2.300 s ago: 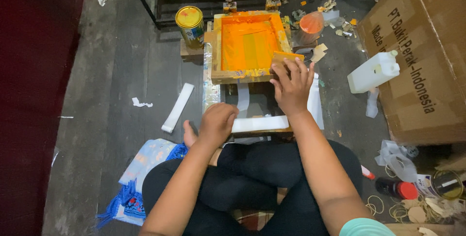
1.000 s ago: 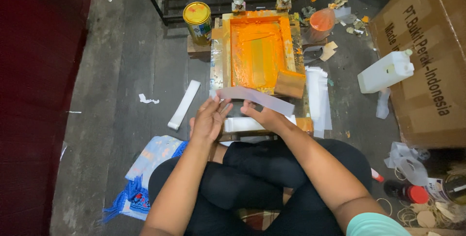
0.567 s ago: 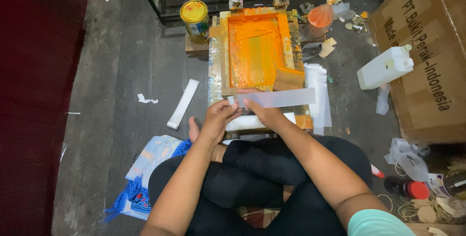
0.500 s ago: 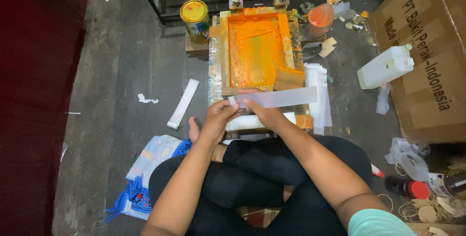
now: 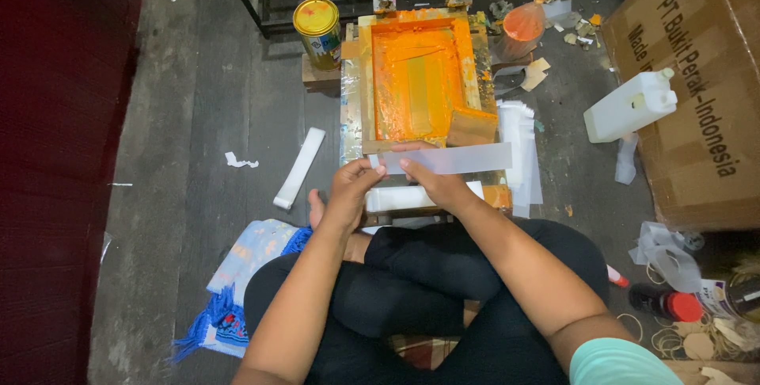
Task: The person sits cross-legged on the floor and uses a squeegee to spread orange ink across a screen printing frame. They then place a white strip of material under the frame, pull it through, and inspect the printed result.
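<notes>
White strip (image 5: 455, 158) held over the orange screen (image 5: 419, 76).
Likely light and floppy; left hand (image 5: 351, 187) and right hand (image 5: 431, 183) pinch its left end.

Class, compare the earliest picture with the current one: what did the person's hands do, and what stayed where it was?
The right hand came back off the orange screen frame, and the left hand rose from the white stack. Both hands have taken hold of a white strip, now held flat across the frame's near edge. The yellow can, white jug and cardboard box have not moved.
</notes>
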